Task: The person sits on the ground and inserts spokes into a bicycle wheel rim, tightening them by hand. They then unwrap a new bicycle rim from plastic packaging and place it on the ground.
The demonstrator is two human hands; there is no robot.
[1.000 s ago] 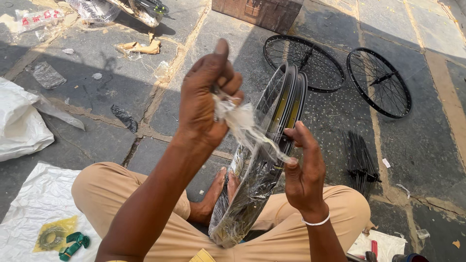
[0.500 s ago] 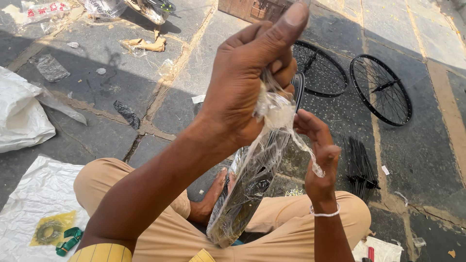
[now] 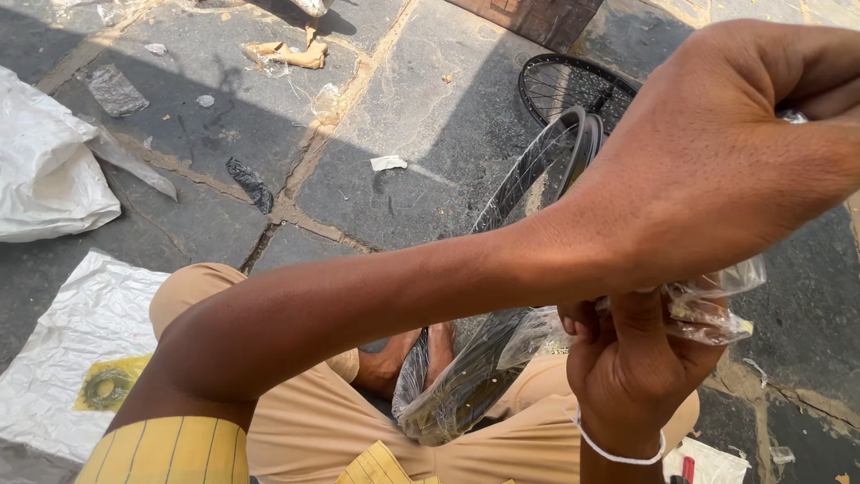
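Raised higher and across the view since the earlier frame, the left hand (image 3: 717, 152) seems clenched on clear plastic wrap (image 3: 708, 305), which is also gripped by the right hand (image 3: 632, 358) and drawn off the upright black wheel rims (image 3: 555, 170) held between the knees.

2 hands (image 3: 717, 161), seemingly 2 wrapped rims (image 3: 546, 170), 1 spoked wheel (image 3: 573, 85).

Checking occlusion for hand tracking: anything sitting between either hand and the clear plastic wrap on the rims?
Nothing visible. The right hand already pinches the clear plastic wrap directly. The left hand is raised right above it, with a bit of wrap at its fingers. The left forearm crosses the view, hiding part of the wrapped rims.
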